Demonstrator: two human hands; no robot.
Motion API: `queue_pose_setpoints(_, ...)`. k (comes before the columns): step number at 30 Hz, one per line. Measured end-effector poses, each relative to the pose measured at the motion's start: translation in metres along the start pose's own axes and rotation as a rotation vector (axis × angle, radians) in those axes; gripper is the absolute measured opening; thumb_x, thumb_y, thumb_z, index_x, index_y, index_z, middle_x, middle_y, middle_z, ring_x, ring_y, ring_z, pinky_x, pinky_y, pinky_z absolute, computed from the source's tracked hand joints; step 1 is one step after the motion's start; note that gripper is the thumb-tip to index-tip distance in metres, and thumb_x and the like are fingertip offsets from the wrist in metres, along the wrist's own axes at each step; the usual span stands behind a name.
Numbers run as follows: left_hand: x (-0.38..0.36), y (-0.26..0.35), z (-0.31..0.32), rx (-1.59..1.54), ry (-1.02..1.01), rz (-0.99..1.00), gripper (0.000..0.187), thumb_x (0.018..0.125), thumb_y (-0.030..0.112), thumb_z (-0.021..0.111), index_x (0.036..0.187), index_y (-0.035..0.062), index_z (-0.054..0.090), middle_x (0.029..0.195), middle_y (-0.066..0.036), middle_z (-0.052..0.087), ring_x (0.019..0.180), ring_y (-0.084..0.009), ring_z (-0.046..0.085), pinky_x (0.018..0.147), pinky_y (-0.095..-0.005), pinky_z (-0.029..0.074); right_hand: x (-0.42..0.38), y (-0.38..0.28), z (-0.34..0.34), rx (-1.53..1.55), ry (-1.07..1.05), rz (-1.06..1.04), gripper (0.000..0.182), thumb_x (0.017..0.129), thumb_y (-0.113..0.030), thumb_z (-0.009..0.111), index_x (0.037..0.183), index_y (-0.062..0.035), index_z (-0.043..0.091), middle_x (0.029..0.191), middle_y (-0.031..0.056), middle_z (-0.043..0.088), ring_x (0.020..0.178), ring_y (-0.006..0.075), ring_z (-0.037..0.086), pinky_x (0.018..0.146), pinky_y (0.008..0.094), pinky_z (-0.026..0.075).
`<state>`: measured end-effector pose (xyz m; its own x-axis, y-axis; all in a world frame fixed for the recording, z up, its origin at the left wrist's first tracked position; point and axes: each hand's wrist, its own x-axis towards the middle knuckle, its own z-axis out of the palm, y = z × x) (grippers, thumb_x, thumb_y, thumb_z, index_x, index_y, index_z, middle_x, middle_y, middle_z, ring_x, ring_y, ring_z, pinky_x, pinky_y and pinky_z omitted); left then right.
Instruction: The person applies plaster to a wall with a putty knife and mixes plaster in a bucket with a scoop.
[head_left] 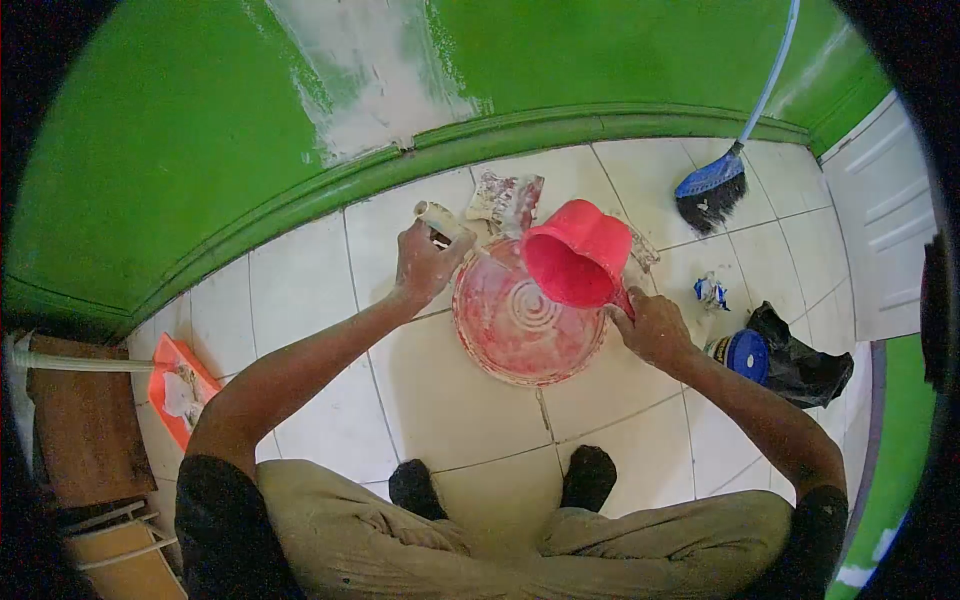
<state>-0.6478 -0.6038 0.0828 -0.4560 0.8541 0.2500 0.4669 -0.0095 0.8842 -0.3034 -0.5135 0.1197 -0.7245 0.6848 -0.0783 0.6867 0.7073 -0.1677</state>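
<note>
My right hand (658, 330) is wrapped round the handle of a pinkish-red water dipper (600, 235), tilted so its mouth faces toward me and down. My left hand (425, 262) grips a tool with a thick cream-coloured handle (440, 218); its working end cannot be made out clearly. Below and between both hands, a round red lid or shallow basin (535, 335) smeared with white residue lies on the tiles. The dipper hangs over its upper right part. Just beyond, a crumpled, stained packet (508, 200) lies near the wall.
A green wall with a white patch (375, 75) rises ahead. At the right are a blue broom (712, 185), a crumpled wrapper (711, 292), a blue-lidded tub (745, 357) and a black plastic bag (805, 365). An orange dustpan (180, 385) lies at left. My feet stand in front.
</note>
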Motion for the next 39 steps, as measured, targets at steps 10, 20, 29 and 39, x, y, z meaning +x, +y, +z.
queue_pose_setpoints(10,0.007,0.015,0.000,-0.069,0.029,-0.088,0.028,0.084,0.013,0.072,0.093,-0.0060,0.053,0.076,-0.013,0.065,0.062,-0.0163,0.066,0.051,-0.0283,0.058,-0.004,-0.005,-0.006,-0.033,0.037,0.000,0.051,0.093,-0.043,0.054,0.106,0.0063,0.055,0.066,0.0235,0.061,0.063,0.0413,0.063,0.062,0.0511,0.049)
queue_pose_setpoints(20,0.011,0.014,-0.003,-0.260,0.084,-0.338,0.031,0.081,0.014,0.076,0.091,-0.0048,0.053,0.076,-0.015,0.066,0.059,-0.0175,0.065,0.051,-0.0289,0.059,0.001,-0.005,-0.005,-0.005,0.120,-0.064,0.051,0.092,-0.041,0.054,0.116,0.0050,0.054,0.061,0.0206,0.060,0.056,0.0385,0.061,0.053,0.0505,0.049)
queue_pose_setpoints(29,0.005,0.016,-0.006,-0.285,0.051,-0.491,0.034,0.079,0.017,0.078,0.091,-0.0044,0.055,0.075,-0.014,0.066,0.056,-0.0158,0.064,0.048,-0.0276,0.057,0.024,0.000,-0.019,0.830,-0.189,0.317,0.039,0.090,-0.038,0.063,0.087,0.0001,0.064,0.051,0.0072,0.055,0.038,0.0210,0.052,0.037,0.0367,0.041)
queue_pose_setpoints(39,0.000,-0.001,-0.012,-0.313,0.027,-0.548,0.039,0.078,0.026,0.080,0.091,-0.0007,0.055,0.072,-0.011,0.064,0.055,-0.0159,0.064,0.049,-0.0273,0.056,0.110,0.043,-0.039,1.178,-0.246,0.479,0.023,0.082,-0.016,0.070,0.068,-0.0072,0.054,0.051,-0.0004,0.049,0.036,0.0105,0.045,0.034,0.0274,0.036)
